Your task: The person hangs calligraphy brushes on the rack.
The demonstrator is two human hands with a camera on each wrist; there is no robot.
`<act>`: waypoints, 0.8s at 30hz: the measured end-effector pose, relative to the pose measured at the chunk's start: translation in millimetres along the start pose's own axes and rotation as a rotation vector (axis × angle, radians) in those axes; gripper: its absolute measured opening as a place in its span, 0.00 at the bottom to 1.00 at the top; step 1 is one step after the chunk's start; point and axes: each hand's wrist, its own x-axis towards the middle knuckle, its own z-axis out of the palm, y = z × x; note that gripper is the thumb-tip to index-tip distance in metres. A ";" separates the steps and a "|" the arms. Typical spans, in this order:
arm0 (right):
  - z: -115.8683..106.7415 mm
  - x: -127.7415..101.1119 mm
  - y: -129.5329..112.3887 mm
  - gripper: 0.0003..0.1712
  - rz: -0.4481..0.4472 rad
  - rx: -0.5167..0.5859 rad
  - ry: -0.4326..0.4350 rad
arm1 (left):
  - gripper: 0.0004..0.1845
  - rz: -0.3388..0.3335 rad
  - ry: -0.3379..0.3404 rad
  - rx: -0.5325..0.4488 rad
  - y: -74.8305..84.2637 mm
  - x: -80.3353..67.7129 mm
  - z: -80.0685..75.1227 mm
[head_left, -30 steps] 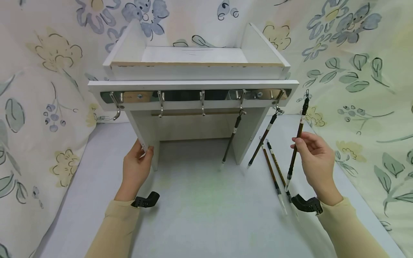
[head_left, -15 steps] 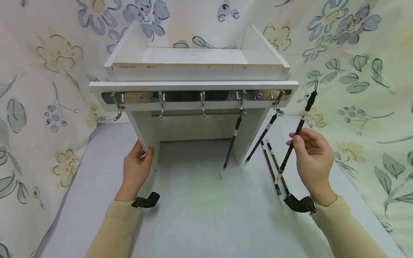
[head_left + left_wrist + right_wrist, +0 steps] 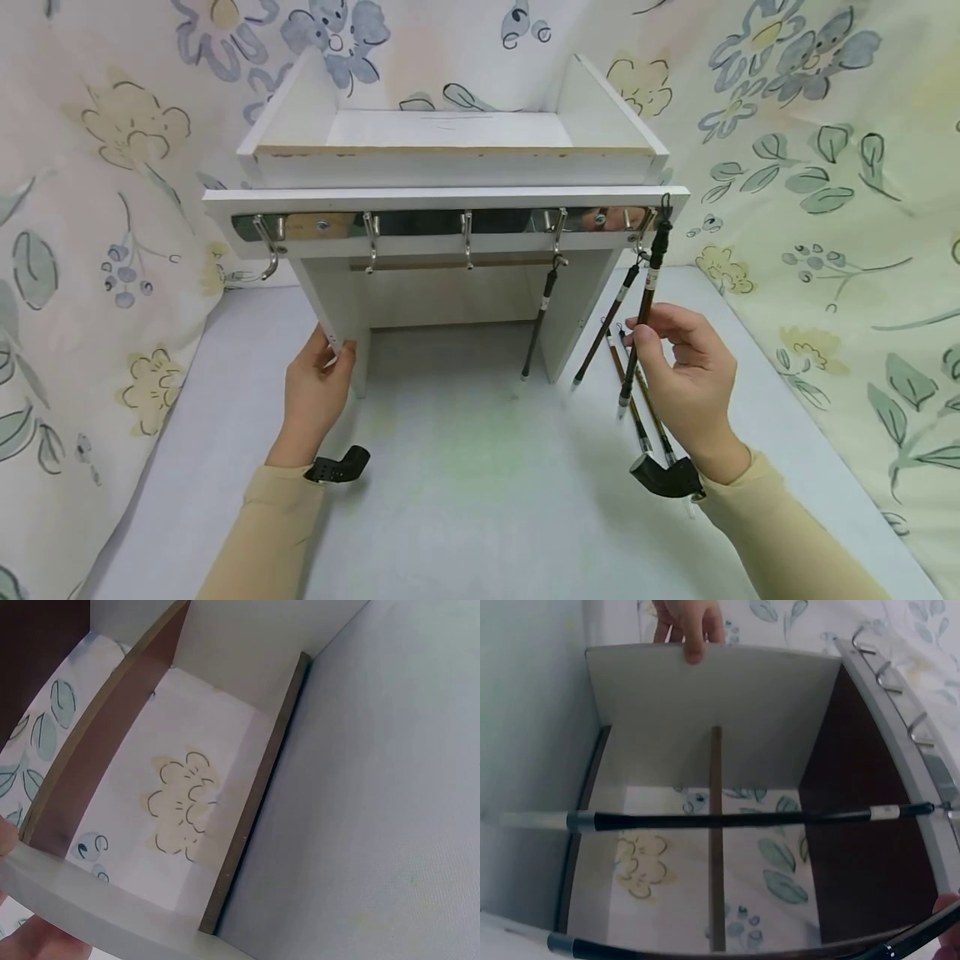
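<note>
Brushes: five (two hung, two flat); right hand (image 3: 686,379) pinches fifth brush (image 3: 643,308); left hand (image 3: 317,392) grips rack leg (image 3: 337,321).

floral cloth (image 3: 825,167) drapes behind and beside; grey tabletop (image 3: 480,500) below; empty hooks (image 3: 371,237) along a metal rail (image 3: 337,225).

You're facing a pale grey tabletop (image 3: 465,500), evenly lit. Floral cloth (image 3: 825,150) printed with blue and yellow flowers and green leaves drapes behind it and down both sides, folding onto its edges.
</note>
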 end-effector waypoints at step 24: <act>46.9 -3.4 -15.8 0.10 -0.133 -0.058 -0.422 | 0.26 0.004 0.007 0.009 -2.1 -0.4 -0.1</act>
